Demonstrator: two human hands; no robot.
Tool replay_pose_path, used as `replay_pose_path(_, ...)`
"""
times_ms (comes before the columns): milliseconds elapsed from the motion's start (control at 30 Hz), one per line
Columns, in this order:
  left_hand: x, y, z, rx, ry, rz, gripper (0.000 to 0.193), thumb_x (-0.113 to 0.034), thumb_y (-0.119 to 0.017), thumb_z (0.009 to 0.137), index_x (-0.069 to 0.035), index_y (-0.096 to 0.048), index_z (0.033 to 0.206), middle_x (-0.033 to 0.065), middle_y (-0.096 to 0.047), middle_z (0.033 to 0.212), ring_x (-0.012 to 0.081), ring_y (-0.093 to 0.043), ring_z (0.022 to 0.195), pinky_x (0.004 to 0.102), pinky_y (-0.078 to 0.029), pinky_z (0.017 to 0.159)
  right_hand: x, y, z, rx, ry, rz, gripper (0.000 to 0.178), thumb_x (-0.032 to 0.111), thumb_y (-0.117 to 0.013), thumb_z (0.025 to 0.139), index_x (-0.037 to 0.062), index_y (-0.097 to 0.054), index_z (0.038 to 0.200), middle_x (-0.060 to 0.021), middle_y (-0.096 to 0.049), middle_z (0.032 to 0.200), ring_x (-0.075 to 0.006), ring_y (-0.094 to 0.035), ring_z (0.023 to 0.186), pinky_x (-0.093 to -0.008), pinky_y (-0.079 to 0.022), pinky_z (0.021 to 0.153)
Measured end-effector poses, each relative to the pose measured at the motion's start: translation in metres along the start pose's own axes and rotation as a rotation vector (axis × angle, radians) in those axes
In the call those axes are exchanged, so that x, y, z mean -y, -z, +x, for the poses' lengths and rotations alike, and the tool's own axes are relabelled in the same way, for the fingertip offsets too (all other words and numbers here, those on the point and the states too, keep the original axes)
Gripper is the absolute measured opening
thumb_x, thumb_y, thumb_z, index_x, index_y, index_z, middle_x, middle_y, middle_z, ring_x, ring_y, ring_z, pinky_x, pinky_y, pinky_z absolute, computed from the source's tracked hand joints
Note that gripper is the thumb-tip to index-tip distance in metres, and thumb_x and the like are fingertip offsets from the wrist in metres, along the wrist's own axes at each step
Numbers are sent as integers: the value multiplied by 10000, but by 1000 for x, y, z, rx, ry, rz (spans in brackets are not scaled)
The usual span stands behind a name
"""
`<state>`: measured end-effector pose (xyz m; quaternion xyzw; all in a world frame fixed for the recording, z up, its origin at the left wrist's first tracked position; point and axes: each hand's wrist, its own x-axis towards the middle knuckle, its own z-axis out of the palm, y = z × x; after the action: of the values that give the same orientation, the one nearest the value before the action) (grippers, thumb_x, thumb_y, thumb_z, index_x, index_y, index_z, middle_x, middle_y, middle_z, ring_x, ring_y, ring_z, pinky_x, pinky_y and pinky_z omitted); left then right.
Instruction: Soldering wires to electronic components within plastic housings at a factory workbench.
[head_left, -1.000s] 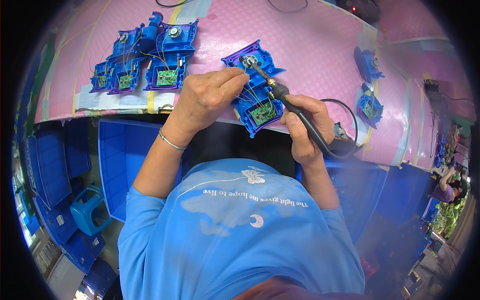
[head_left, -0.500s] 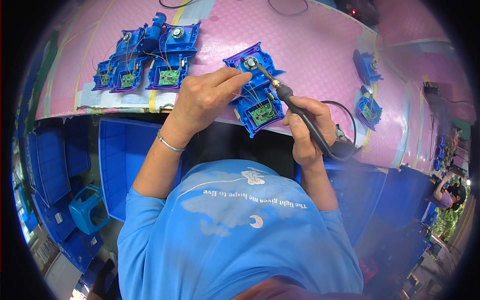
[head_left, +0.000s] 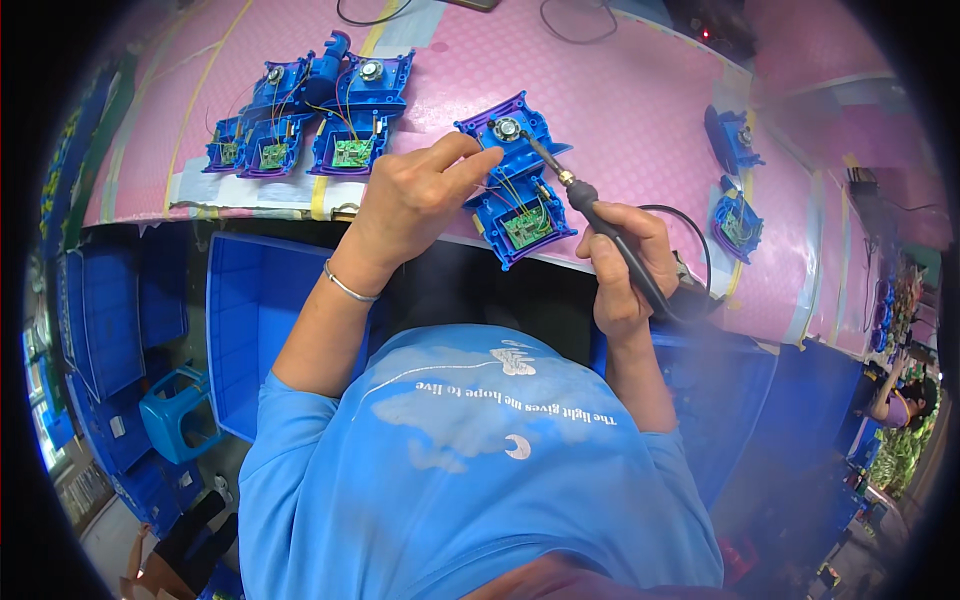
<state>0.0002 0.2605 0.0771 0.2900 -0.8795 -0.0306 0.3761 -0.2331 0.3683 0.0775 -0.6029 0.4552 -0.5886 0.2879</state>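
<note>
An opened blue plastic housing lies at the table's near edge. A round speaker sits in its far half and a green circuit board in its near half, with thin wires running between them. My right hand is wrapped round the dark handle of a soldering iron, its tip close to the speaker's right edge; contact is hard to tell. Beside the speaker, on the left, my left hand is closed in a pinch; whatever its fingertips hold is too small to make out.
Several similar opened housings with boards and speakers stand at the table's left. Two more blue parts lie to the right. The iron's black cable loops beside my right hand. Below the table is a blue bin; a blue stool stands farther left.
The soldering iron has drawn back slightly to the right and nearer me, away from the speaker's middle. My left hand keeps its pinch by the housing. The whole view has shifted a little.
</note>
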Motion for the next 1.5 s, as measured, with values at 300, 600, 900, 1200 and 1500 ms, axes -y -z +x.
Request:
replay_pose_path(300,8,-12,0,-23,-77,34,278,-49,-733,771,-65,-716,1048,60,-738,1010,192,-742,766,285,-583,600,-6,-3,1,52,-23,-14,288,2,-588,931,-100,-604,1200,-134,-669,889,-143,-643,741,-269,-525,705)
replay_pose_path(600,9,-13,-3,-6,-51,-5,294,-23,-759,766,-56,-742,1057,95,-763,1026,238,-758,800,307,-612,642,-9,-13,10,102,-28,-79,278,23,-609,942,-83,-629,1198,-118,-697,868,-125,-664,758,-258,-536,716)
replay_pose_path(900,11,-15,-3,-13,-65,20,274,-57,-721,773,-69,-740,1045,73,-759,1045,208,-754,803,287,-600,638,-14,-17,13,25,-23,-17,234,37,-694,891,-36,-698,1113,-108,-716,862,-122,-632,667,-266,-491,611)
replay_pose_path(1200,12,-16,-6,10,-48,34,299,-64,-741,762,-71,-730,1061,70,-758,1043,206,-751,792,294,-595,634,-9,-7,10,52,128,17,294,-21,-572,914,-101,-599,1196,-155,-655,843,-167,-636,723,-285,-514,700)
replay_pose_path(1500,10,-12,-3,45,-26,-9,265,-14,-785,795,-53,-746,1055,111,-768,1012,253,-765,827,317,-627,661,-9,-5,7,29,69,11,294,-17,-562,922,-107,-589,1200,-189,-660,974,-176,-652,759,-298,-528,726)
